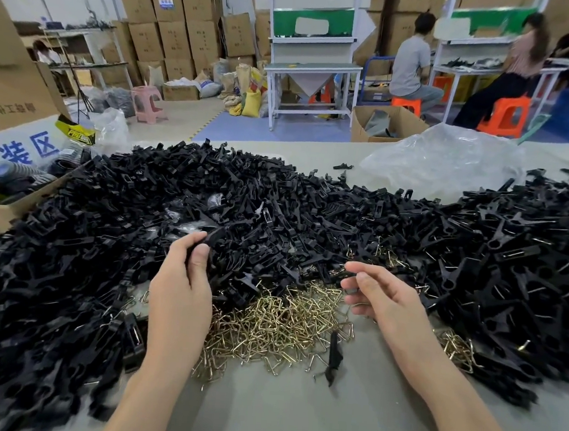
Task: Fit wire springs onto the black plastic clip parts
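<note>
Left of the springs (277,324), we find the left hand (180,288) clamped on one clip (210,239), thumb against curled fingers. Right of the springs, the right hand (382,299) hangs with fingers half curled; we cannot tell whether it holds anything. Behind the springs lies the clip heap (277,207).

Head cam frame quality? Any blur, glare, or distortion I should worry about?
Head view: left hand and right hand sharp; people at back right blurred; edges bend from wide lens; clip pile loses detail in black; mild glare on plastic bag; soft shadows.
</note>
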